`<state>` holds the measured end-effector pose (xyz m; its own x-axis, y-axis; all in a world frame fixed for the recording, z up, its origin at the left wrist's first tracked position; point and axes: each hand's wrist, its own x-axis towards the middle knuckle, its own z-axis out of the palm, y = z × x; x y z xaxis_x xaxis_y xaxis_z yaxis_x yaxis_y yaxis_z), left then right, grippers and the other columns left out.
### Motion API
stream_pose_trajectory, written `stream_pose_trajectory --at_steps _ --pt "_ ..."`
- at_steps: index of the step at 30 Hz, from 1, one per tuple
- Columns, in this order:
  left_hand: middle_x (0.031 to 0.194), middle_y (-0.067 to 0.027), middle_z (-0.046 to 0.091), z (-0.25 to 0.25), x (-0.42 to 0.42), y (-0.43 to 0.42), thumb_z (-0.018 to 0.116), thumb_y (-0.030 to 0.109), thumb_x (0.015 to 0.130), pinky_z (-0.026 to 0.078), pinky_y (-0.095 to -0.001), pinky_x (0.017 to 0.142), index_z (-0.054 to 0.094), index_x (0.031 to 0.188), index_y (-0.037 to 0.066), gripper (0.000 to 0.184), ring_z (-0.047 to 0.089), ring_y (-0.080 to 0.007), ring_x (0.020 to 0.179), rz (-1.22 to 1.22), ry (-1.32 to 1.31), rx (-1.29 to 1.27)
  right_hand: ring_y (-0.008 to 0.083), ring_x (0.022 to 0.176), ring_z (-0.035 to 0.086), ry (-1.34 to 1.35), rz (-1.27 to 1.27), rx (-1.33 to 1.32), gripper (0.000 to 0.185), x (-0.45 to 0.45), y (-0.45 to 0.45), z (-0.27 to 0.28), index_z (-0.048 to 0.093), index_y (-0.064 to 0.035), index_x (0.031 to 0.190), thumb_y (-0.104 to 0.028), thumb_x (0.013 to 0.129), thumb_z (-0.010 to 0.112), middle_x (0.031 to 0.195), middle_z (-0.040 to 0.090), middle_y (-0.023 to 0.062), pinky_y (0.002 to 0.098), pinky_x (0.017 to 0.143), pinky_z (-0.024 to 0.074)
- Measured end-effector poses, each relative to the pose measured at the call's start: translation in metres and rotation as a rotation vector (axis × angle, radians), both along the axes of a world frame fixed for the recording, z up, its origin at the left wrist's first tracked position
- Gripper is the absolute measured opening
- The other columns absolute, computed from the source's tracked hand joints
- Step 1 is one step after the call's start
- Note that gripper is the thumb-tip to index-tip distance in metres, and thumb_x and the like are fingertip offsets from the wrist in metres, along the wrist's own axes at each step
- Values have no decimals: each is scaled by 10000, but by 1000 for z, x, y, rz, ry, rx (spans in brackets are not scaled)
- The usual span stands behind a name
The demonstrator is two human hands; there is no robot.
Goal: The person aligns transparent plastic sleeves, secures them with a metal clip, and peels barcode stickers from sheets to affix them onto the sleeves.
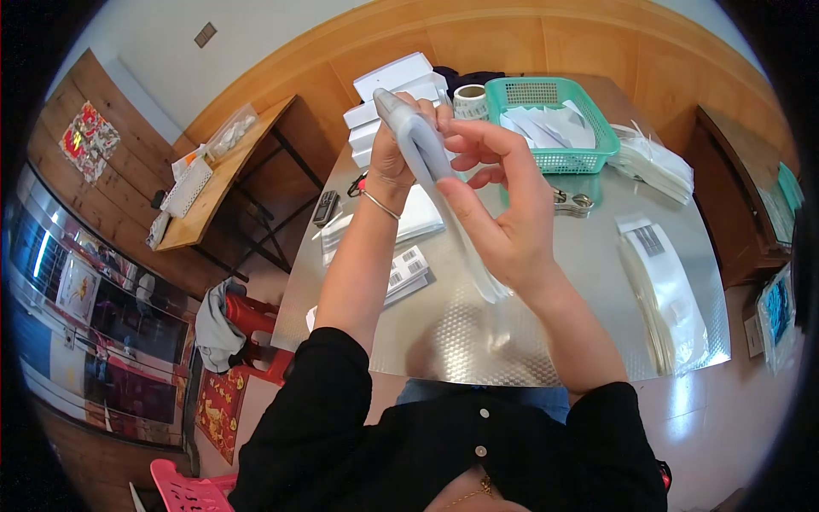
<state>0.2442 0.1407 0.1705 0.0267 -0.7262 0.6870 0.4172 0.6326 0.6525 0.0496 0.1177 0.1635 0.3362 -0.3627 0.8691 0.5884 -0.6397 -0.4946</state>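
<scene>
My left hand (394, 154) is raised over the table, closed around a folded, whitish plastic bag (424, 154). The bag's see-through tail hangs down toward the tabletop, and a grey patch shows at its top end. My right hand (512, 205) is beside the bag with fingers curved and apart; its thumb is at the bag's edge, and whether it touches is hard to tell. Below my hands lies a folded sheet of barcode labels (408, 269). Flat plastic bags (418, 213) lie behind my left forearm, which partly hides them.
On the metal-topped table (563, 316) stand white boxes (397, 77), a label roll (470, 102) and a green basket (559, 162) of white papers. Bundles of clear bags (665, 290) lie at right, scissors (573, 203) nearer the middle. A black handheld device (325, 207) is at left.
</scene>
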Motion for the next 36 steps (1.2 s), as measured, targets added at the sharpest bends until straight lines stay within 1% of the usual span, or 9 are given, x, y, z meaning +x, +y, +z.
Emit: stream_pose_trajectory --at_steps 3,5,16,19,22,24,26,29,36 --pt "819 -49 631 -7 5 -4 620 306 865 458 -427 837 576 830 121 194 501 -222 854 -75 2 -68 151 899 608 -7 -37 -20 461 1 2 -2 517 -48 1243 -18 811 675 1101 629 90 272 746 467" --pt "864 -62 642 -11 9 -5 756 272 809 505 -360 752 601 898 106 244 540 -242 913 -105 2 -98 155 898 610 -35 -98 -63 480 3 3 -3 510 -51 1250 -11 802 678 1098 629 91 278 746 467" --pt "878 -58 655 -15 14 -3 729 271 834 509 -412 769 629 1000 126 242 556 -265 911 -71 52 -52 209 937 595 -124 -369 -195 607 15 10 -11 480 -37 1278 27 711 688 1149 588 119 324 762 473" --pt "944 -30 652 -14 10 -3 486 310 971 370 -525 1037 592 966 148 194 537 -187 899 -156 -23 -131 212 927 594 -108 -377 -179 609 16 12 -9 488 -37 1274 17 705 698 1143 585 118 326 761 476" --pt "912 -22 615 -14 9 -5 542 307 949 456 -376 883 572 969 133 178 520 -156 887 -165 -51 -178 205 919 594 -134 -379 -186 586 21 10 -3 505 -38 1264 9 713 698 1107 596 103 320 749 478" --pt "848 2 555 -17 -8 6 571 297 932 437 -300 778 542 917 131 169 491 -129 846 199 -74 -165 195 904 595 -150 -362 -189 560 23 10 1 516 -42 1255 9 724 690 1075 607 89 311 734 477" --pt "818 -16 567 -27 3 -1 613 262 904 488 -304 731 551 873 123 155 533 -157 842 224 2 -120 183 878 598 -153 -329 -187 531 23 10 7 526 -47 1246 11 741 677 1042 619 75 299 716 475" --pt "819 -72 653 -45 41 -22 664 205 864 609 -389 743 602 826 113 117 645 -240 880 -115 181 -51 156 825 599 -154 -321 -156 508 24 11 11 533 -52 1243 9 757 669 1016 631 57 279 683 468" --pt "927 -124 654 -31 19 -8 679 257 834 580 -392 801 633 840 83 181 630 -288 928 -252 236 106 117 743 592 -143 -286 -114 490 26 10 17 531 -54 1246 6 776 657 983 637 50 246 648 458"
